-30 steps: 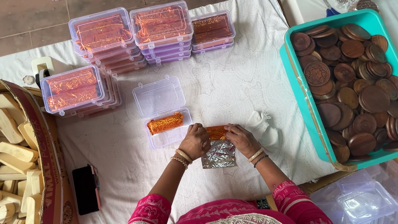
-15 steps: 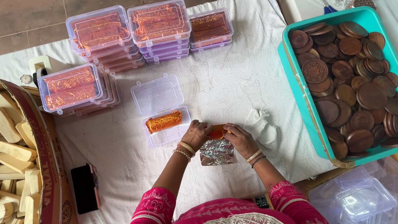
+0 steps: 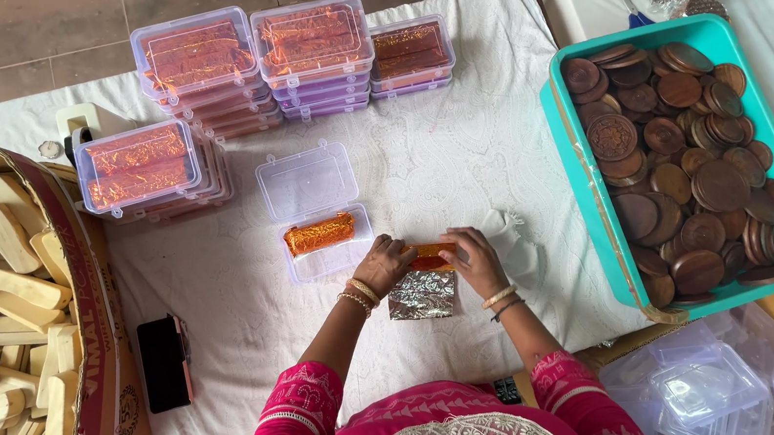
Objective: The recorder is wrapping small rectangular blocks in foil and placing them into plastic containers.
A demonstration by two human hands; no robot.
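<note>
1. Little has moved since the earlier frame: both hands stay at lower centre on the orange foil-wrapped piece (image 3: 431, 254).
2. Left hand (image 3: 383, 265) has its fingers curled over the piece's left end.
3. Right hand (image 3: 471, 258) has its fingers closed over the right end.
4. Silver foil sheets (image 3: 423, 295) lie just below, between the wrists.
5. Open clear box (image 3: 318, 214) just above left holds one wrapped piece (image 3: 318, 235).
6. Teal tray (image 3: 570, 166) of brown discs sits at right.

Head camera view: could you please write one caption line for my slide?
Both hands, left and right, hold an orange foil-wrapped piece above silver foil, beside an open clear box.
</note>
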